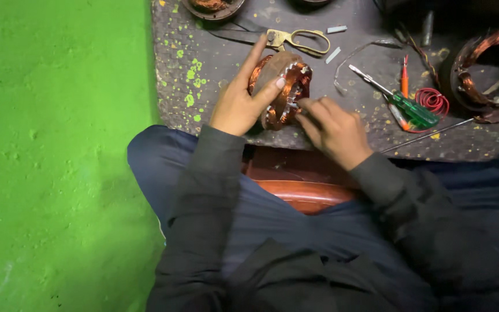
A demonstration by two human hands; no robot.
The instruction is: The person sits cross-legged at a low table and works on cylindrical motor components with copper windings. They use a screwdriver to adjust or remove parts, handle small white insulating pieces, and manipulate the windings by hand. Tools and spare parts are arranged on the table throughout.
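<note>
A round motor stator wound with copper wire (281, 86) stands tilted on its edge on the dark worktop (215, 110). My left hand (239, 104) grips its left side, thumb laid across the top and index finger stretched up. My right hand (333, 128) is at the stator's right rim, fingertips pinched against the windings; whatever they hold is too small to make out.
Brass-handled scissors (298, 39) lie just beyond the stator. A green-handled screwdriver (402, 101), an orange-handled tool (404, 78) and a red wire coil (434, 101) lie to the right. Another copper-wound stator (480, 75) sits far right. A green wall (59, 156) fills the left.
</note>
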